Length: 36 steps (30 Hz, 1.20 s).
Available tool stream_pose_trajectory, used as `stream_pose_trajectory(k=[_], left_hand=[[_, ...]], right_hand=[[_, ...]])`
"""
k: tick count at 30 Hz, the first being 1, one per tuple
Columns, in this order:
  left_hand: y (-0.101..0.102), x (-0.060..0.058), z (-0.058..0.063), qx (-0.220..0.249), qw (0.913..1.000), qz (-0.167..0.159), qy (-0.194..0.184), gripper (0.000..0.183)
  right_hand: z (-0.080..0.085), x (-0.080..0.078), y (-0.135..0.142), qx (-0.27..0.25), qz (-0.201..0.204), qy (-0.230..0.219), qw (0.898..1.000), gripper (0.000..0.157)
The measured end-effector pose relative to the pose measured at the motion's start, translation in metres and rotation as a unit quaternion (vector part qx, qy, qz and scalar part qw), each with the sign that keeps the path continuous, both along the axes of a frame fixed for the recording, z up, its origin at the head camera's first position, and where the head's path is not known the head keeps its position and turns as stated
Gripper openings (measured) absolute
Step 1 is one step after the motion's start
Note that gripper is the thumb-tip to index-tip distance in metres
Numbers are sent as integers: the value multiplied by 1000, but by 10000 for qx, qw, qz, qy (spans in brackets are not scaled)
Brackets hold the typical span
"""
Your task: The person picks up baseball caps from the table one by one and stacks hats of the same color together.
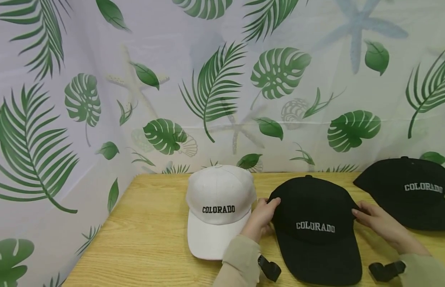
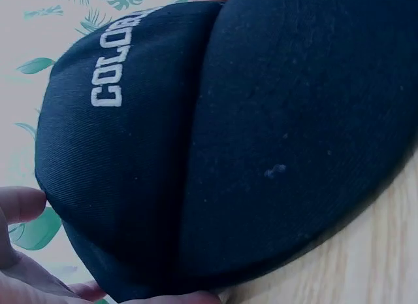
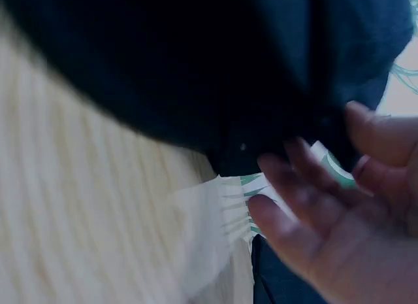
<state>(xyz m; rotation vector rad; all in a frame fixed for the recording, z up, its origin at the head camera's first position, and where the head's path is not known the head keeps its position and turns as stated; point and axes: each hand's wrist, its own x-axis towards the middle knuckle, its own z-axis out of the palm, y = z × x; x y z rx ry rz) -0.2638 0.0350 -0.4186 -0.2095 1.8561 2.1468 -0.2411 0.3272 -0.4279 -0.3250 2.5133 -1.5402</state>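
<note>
A black baseball cap (image 1: 317,255) with white "COLORADO" lettering lies between both hands, its brim toward the front of the table. My left hand (image 1: 260,217) pinches the cap's left side edge. In the left wrist view, the left thumb and fingers (image 2: 23,204) meet the crown's lower edge. On the opposite side, my right hand (image 1: 380,225) pinches the right edge. The right wrist view has the right fingertips (image 3: 287,180) at the cap's rear underside, with other fingers spread loosely. Close beside my left wrist stands a white "COLORADO" cap (image 1: 217,191).
Another black "COLORADO" cap (image 1: 405,199) sits to the right, behind my right hand. The wooden table (image 1: 147,239) ends at a leaf-printed curtain (image 1: 222,87) at the back and left. A black strap (image 1: 269,269) hangs from each wrist.
</note>
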Motion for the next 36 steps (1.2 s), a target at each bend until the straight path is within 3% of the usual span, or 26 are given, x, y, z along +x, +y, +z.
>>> stream_pose_trajectory(k=[2,5,10,18,22,27,30,36], left_hand=[[1,-1,-1,56,9999,87,8,41],[3,0,-3,26,9999,151,-12,34],[3,2,-4,-154,9998,112,21,29],[0,2,-5,-217,9998,36,32,34],[0,3,-5,-303,9995,-15,19,47],[2,10,-3,-532,9985,-122,-46,71],[3,18,-3,-582,9981,-159,-85,80],[5,39,-2,-987,9938,-510,5,82]], right_hand=[[0,-1,-4,-77,54,204,9997,29],[-1,-1,-10,-124,-132,171,9997,28],[-4,-1,-17,374,-527,168,9978,29],[-8,-4,-16,706,-891,-185,9933,26],[-8,-6,-15,781,-967,-210,9920,27],[-1,-5,-16,1085,-791,-281,9905,47],[5,-3,-17,1389,-594,-583,9868,63],[11,5,-17,1509,-325,-1289,9796,56]])
